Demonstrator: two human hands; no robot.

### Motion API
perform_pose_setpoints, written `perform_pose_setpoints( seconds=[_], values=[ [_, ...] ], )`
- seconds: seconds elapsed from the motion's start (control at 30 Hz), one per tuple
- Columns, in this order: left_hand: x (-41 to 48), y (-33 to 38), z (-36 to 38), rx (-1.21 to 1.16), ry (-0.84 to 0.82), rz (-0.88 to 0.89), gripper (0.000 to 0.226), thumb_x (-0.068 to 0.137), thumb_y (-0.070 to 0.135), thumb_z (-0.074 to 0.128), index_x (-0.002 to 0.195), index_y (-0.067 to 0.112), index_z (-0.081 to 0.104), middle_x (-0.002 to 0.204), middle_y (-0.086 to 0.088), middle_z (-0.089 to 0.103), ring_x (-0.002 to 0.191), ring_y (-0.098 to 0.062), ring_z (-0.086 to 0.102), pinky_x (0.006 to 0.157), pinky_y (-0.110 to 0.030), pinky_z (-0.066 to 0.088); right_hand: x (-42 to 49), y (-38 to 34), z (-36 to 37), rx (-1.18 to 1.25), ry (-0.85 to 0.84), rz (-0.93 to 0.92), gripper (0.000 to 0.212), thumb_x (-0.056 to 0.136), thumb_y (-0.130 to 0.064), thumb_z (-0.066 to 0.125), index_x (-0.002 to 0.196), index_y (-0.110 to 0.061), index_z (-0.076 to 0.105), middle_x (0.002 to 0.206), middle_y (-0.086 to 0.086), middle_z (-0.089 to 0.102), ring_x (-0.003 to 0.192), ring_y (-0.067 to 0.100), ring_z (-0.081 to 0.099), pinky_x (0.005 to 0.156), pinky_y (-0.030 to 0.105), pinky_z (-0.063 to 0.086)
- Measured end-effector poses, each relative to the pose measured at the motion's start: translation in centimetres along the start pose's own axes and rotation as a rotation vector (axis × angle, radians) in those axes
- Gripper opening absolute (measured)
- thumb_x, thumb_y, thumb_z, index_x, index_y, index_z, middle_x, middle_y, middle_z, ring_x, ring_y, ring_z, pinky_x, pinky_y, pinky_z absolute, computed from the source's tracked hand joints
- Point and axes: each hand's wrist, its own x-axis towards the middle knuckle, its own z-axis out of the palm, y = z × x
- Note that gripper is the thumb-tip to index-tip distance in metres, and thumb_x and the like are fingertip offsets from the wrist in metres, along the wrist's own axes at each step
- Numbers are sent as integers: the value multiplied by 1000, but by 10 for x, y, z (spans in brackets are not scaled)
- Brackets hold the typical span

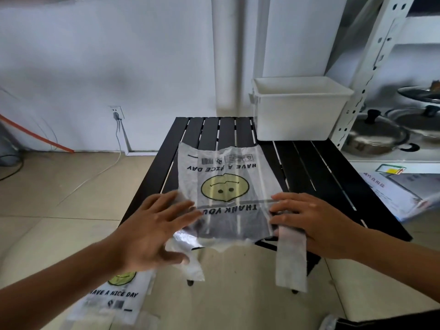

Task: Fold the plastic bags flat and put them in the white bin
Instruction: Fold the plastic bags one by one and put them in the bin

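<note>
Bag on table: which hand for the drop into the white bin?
Probably right: the right hand presses the bag on the side nearest the white bin; the left hand must cross.

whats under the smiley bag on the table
The black slatted table shows through the translucent bag; nothing else shows beneath. Under the left hand and right hand, it is hidden.

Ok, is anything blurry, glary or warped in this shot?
Head view: the left hand is smeared by motion blur, the right hand sharper; a bright glare patch sits on the plastic bag beside the left hand; the wide lens bows the shelf upright at right; the second bag at lower left looks soft.
</note>
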Motion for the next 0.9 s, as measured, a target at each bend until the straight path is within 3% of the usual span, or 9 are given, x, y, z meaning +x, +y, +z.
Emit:
perform_pose_setpoints(
  seconds=[0.1,0.17,0.27,0.33,0.4,0.57,0.67,0.77,0.9],
  values=[
    [5,2,6,0,122,-62,89,79,84,43,153,35,31,156,-3,38,149,-39,16,109,-66,31,5,0,-3,364,70,179,32,92,-46,58,105,-22,74,117,-7,71,130,8,53,102,36,51],
    [5,-2,8,44,94,-19,98,75,83,45,156,34,21,161,-2,28,150,-36,14,115,-61,24,8,1,-6,572,92,352,14,88,-27,68,100,-26,75,114,-8,71,110,4,66,86,32,59],
    [5,-4,10,32,94,81,105,74,64,69,157,30,16,158,0,34,145,-26,33,114,-48,32,16,5,-13,683,56,479,16,88,-11,69,82,-24,76,78,0,73,72,13,70,65,33,58],
    [6,-3,13,-76,231,145,80,80,44,76,148,25,39,142,2,55,126,-20,55,104,-41,44,23,8,-18,702,33,514,20,90,-10,67,71,-12,72,68,11,68,65,30,66,62,45,54],
    [9,1,13,-233,391,133,43,88,34,69,128,21,59,121,6,67,106,-11,64,92,-33,49,34,13,-22,776,5,592,24,92,-13,64,68,-11,70,65,16,66,61,42,61,58,48,50],
    [34,13,-3,-1154,385,-320,11,83,15,68,80,21,76,75,7,73,69,-3,66,64,-17,50,63,21,-24,1093,-138,979,31,97,-24,62,68,-15,66,51,2,44,44,14,37,47,25,30],
    [52,3,-16,-1180,273,-607,33,92,16,66,62,26,75,61,10,68,60,1,60,66,-19,44,73,27,-24,1222,-145,1169,15,97,-23,62,90,-9,65,55,0,59,46,13,56,46,24,44],
    [61,-11,-25,-1261,112,-750,28,93,33,64,77,12,74,68,3,71,68,-12,61,72,-29,45,76,35,-21,1285,-41,1263,13,96,-22,62,92,-10,64,64,0,67,61,17,69,55,27,55],
    [72,-19,-23,-1248,74,-859,24,93,31,67,88,8,73,79,-9,72,72,-22,63,75,-37,51,82,40,-10,1162,219,1302,8,92,-14,68,88,-8,65,77,7,66,62,15,63,53,26,51]
  ],
)
